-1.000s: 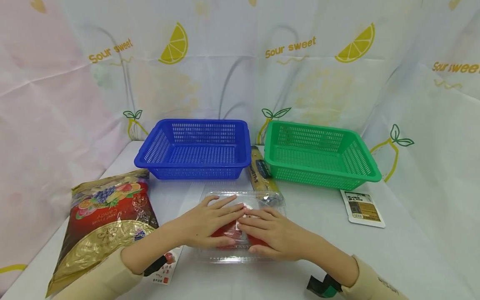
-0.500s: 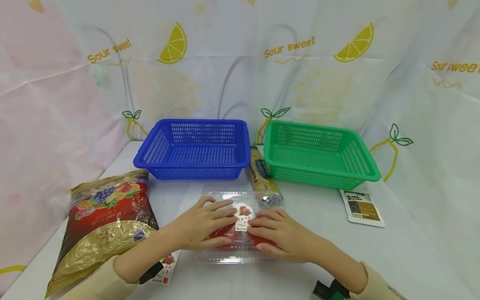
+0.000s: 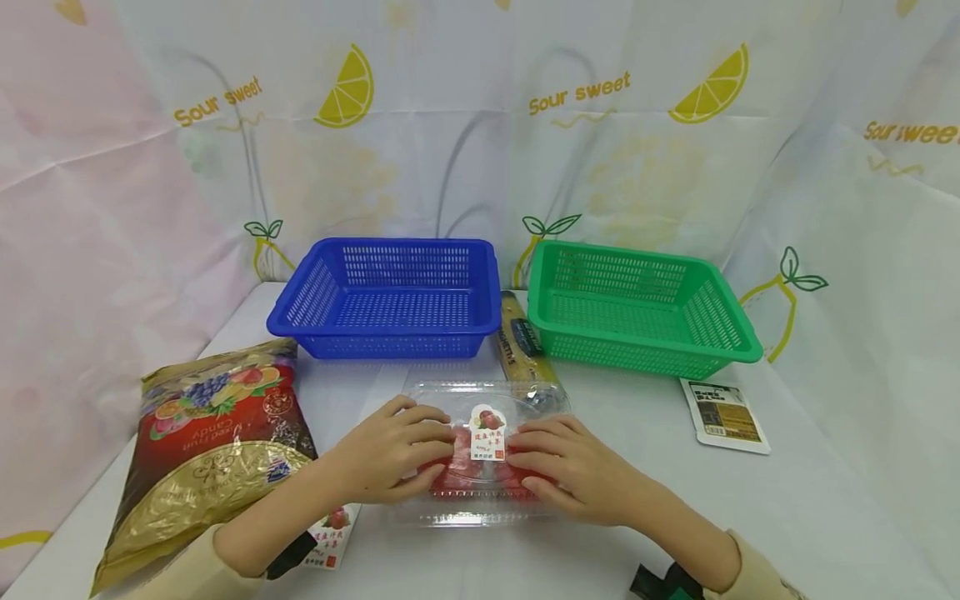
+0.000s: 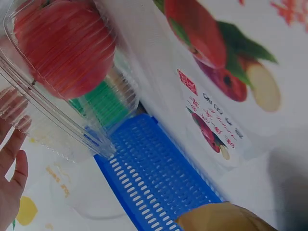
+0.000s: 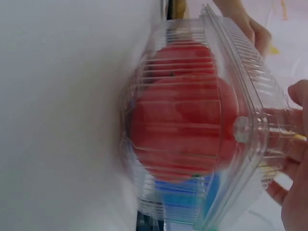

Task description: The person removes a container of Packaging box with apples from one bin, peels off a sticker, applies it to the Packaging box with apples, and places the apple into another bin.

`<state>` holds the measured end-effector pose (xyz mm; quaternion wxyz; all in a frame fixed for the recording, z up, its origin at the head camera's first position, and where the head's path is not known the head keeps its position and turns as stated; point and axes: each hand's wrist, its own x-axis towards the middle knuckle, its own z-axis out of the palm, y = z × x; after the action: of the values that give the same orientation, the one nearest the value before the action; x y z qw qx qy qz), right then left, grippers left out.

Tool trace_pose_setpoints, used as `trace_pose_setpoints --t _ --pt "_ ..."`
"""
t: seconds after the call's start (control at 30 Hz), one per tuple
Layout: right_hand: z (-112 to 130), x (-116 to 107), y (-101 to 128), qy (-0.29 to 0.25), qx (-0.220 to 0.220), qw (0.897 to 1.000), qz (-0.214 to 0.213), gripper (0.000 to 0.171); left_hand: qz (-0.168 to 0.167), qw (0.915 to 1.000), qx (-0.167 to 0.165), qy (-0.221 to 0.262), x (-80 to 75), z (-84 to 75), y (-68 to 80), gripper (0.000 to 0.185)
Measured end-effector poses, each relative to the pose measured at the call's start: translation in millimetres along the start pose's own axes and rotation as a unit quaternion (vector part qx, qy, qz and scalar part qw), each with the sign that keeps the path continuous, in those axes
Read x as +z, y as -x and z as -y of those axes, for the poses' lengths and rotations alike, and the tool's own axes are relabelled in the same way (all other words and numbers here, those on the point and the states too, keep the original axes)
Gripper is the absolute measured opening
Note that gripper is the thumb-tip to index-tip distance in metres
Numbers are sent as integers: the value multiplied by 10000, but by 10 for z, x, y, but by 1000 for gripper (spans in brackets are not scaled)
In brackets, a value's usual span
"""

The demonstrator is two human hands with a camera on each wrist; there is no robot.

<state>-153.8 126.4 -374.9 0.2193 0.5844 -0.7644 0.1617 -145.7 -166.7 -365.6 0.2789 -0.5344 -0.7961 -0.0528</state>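
Observation:
A clear plastic clamshell box (image 3: 480, 520) rests on the white table before me, with red tomatoes (image 5: 180, 120) inside. On its lid is a white sticker (image 3: 487, 433) with a fruit picture. My left hand (image 3: 401, 454) lies on the lid's left side, its fingers loosely bent. The right hand (image 3: 581, 467) touches the right side in the same way. From the right wrist view, the lid looks closed, with a round snap button (image 5: 241, 129) on the rim. The left wrist view shows one tomato (image 4: 67, 48) through the box's wall.
Behind stand a blue basket (image 3: 390, 346) and a green basket (image 3: 637, 354), with a spaghetti pack (image 3: 521, 342) between them. A large mixed fruit candy bag (image 3: 225, 442) lies left, beside a printed card (image 3: 330, 542). At right lies a small flat packet (image 3: 726, 417).
Both hands have slid apart across the lid, the left toward the left and the right toward the right, uncovering the sticker. The box has stayed in place.

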Motion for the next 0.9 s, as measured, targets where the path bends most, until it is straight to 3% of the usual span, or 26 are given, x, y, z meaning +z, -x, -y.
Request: trace_pose_setpoints --t 0.17,0.3,0.43,0.53,0.63,0.67,0.73,0.83,0.87,0.9 --pt "-72 -44 76 -183 968 9950 -189 26 -575 9977 -317 -155 -29 23 114 33" --pt "-137 -68 133 -515 1756 9823 -412 19 -857 9923 -879 -188 -63 41 216 32" --pt "-191 -58 173 -622 2234 9703 -684 22 -1031 9787 -1742 -350 -105 50 283 26" --pt "-235 -40 207 -677 2710 9565 -841 22 -833 9580 -2684 -568 -119 33 336 15" --pt "-285 -25 250 -809 3234 9386 -892 23 -204 9222 -3851 -288 -130 4 378 14" --pt "-301 -21 264 -855 3378 9330 -895 24 72 9054 -4244 62 -135 -7 389 17" --pt "-325 -11 289 -986 3584 9245 -849 25 584 8639 -4905 988 -149 -21 401 23" --pt "-340 29 322 -1139 3859 9129 -688 28 1067 8004 -5524 2069 -161 -32 409 29" --pt "-339 44 329 -1216 3942 9088 -620 29 1152 7871 -5607 2296 -162 -36 414 30" --pt "-336 65 336 -1290 4040 9041 -521 30 1202 7792 -5649 2434 -158 -40 419 31"
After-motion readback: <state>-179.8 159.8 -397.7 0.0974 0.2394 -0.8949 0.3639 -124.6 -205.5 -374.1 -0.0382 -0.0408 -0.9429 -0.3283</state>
